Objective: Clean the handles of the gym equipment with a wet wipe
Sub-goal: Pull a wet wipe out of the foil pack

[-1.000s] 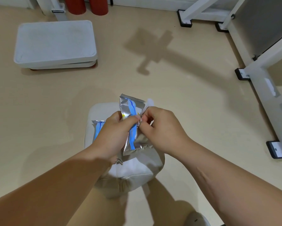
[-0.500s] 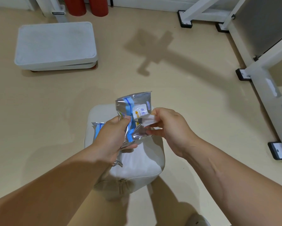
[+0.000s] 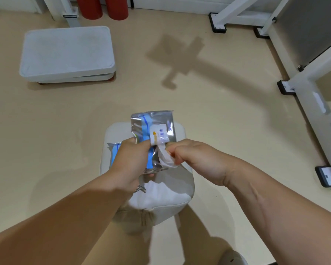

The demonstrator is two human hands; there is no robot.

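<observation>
My left hand (image 3: 131, 161) grips a silver and blue wet wipe pack (image 3: 153, 127), held upright above a pale padded seat (image 3: 166, 194). Its white label flap is peeled open. My right hand (image 3: 195, 159) pinches a white wet wipe (image 3: 165, 158) that stretches out of the pack's opening. A second silver and blue pack (image 3: 114, 150) lies on the seat, mostly hidden behind my left hand. No equipment handle is in view.
A white stepping platform (image 3: 67, 54) sits on the beige floor at the upper left. Two red cylinders (image 3: 101, 6) stand at the top edge. White machine frame legs (image 3: 302, 77) with black feet run along the right side.
The label flap has been peeled back, and my right hand has drawn a white wipe out of the pack, down and to the right. The left hand keeps holding the pack.
</observation>
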